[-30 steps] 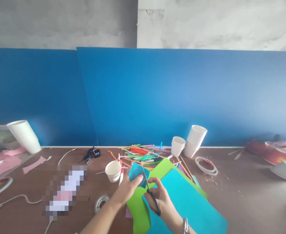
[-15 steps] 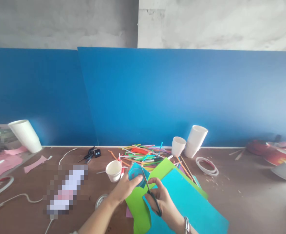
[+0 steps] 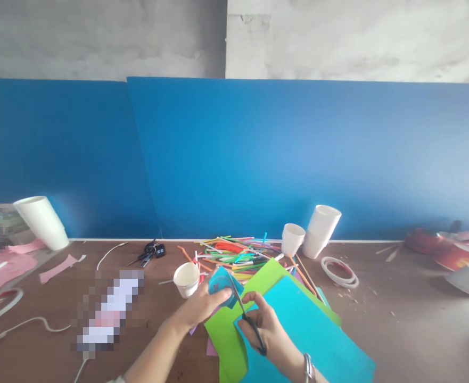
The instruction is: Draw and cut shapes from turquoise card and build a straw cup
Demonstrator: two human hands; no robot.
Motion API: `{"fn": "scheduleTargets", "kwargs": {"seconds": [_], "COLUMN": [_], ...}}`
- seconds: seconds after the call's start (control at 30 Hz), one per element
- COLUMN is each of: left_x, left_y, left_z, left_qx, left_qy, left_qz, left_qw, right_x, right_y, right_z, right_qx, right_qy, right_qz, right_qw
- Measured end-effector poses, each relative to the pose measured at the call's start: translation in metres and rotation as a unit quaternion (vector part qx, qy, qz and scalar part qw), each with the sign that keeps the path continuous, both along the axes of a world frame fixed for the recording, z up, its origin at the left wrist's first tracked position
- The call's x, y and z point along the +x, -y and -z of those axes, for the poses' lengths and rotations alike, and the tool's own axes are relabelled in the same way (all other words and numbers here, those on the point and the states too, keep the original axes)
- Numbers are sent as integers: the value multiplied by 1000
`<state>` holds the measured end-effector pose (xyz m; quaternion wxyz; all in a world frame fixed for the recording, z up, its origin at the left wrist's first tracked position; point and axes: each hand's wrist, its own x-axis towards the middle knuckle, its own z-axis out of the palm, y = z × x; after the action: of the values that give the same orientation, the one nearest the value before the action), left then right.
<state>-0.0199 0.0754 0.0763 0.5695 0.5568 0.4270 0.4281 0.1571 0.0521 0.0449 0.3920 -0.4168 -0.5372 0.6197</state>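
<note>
Pinched between the thumb and fingers of my left hand [image 3: 197, 307] is a small piece of blue paper [image 3: 217, 281] with a drawn curve and a small red mark on it. My right hand [image 3: 272, 335] has its fingers in the handles of a pair of scissors [image 3: 255, 329]. The blades point up and away, and lie at the right part of the blue piece. Below my hands, a large blue sheet [image 3: 318, 330] overlaps green sheets [image 3: 226, 338], with a bit of purple paper showing underneath.
Colourful sticks and straws [image 3: 234, 250] lie piled behind the hands. A white paper cup [image 3: 186, 280] stands to the left, another cup [image 3: 293, 239] and stacked cups [image 3: 321, 231] at the back right. Tape rolls [image 3: 340, 273], keys [image 3: 152, 251] and a pixelated object [image 3: 110, 311] lie around.
My left hand and the small blue piece have shifted slightly left. The roll beside my left forearm is now hidden by it. My right hand with the scissors has barely moved.
</note>
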Motion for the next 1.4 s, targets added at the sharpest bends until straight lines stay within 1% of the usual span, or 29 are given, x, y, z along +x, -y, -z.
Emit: {"fn": "scheduleTargets", "kwargs": {"seconds": [0.1, 0.23, 0.37, 0.43, 0.6, 0.97, 1.4], "left_x": [3, 12, 18, 20, 21, 24, 23], "left_y": [0, 0, 0, 1, 2, 5, 6], "left_z": [-2, -4, -1, 1, 1, -4, -6], "left_qx": [-7, 10, 16, 12, 20, 26, 16], "left_qy": [-3, -1, -11, -22, -25, -12, -5], "left_qz": [4, -36, -72, -79, -78, -72, -65], "left_qw": [1000, 999, 997, 997, 996, 997, 998], "right_x": [1, 0, -2, -3, -5, -5, -4], "right_y": [-2, -4, -3, -2, 0, 2, 1], "right_z": [4, 9, 5, 3, 1, -9, -3], "right_qx": [5, 18, 13, 11, 14, 3, -2], "right_qy": [0, -19, -17, -17, -24, -17, -20], "right_qz": [6, 5, 11, 17, 24, 23, 24], "right_qw": [1000, 1000, 1000, 1000, 999, 1000, 1000]}}
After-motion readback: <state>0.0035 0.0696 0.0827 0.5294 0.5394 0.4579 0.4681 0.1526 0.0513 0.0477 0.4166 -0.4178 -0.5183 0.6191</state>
